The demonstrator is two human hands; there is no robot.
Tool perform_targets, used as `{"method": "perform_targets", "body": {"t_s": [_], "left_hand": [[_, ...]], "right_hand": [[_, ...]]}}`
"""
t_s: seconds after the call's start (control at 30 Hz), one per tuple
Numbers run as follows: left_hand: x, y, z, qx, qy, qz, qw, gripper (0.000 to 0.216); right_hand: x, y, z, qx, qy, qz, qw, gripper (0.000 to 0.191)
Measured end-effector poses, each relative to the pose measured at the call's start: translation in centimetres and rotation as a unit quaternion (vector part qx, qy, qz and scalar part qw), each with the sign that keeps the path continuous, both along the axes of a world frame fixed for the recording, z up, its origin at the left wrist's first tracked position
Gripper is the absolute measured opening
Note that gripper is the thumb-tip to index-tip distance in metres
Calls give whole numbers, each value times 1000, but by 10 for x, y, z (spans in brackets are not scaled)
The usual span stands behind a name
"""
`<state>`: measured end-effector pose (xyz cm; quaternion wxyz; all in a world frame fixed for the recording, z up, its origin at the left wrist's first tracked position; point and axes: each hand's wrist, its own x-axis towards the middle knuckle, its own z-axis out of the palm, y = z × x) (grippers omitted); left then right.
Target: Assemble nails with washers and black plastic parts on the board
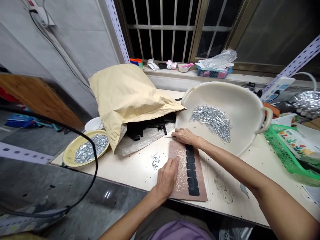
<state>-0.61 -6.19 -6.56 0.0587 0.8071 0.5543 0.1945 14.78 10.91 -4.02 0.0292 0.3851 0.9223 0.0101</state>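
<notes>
A brown board lies on the table's near edge, carrying a column of black pads and a speckled patch of tiny holes. My left hand rests flat on the board's left side, fingers together and stretched out. At the board's far end, my right hand has its fingers pinched on a thin metal pin that points left. Just beyond that hand stands a large cream plastic basin, tilted, with a heap of silvery pins inside.
A tan padded sack covers black parts at the back left. A yellow plate holds small shiny metal bits. A green basket sits at the right. A black cable loops over the left. Loose metal specks lie beside the board.
</notes>
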Motion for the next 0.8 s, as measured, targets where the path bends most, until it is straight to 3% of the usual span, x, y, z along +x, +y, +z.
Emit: {"method": "perform_targets", "body": {"t_s": [0.13,0.27,0.5,0.8], "left_hand": [[-50,7,7,-9,-30,119,992,33],[-92,12,7,-32,-25,156,987,31],[-100,27,-4,-65,-8,84,994,30],[-104,27,-6,-67,28,28,997,28]], "right_hand": [[8,-6,2,16,32,-35,999,30],[13,-20,9,59,149,-68,985,30],[6,-72,26,84,259,-98,957,28],[2,-125,15,32,301,-90,949,27]]}}
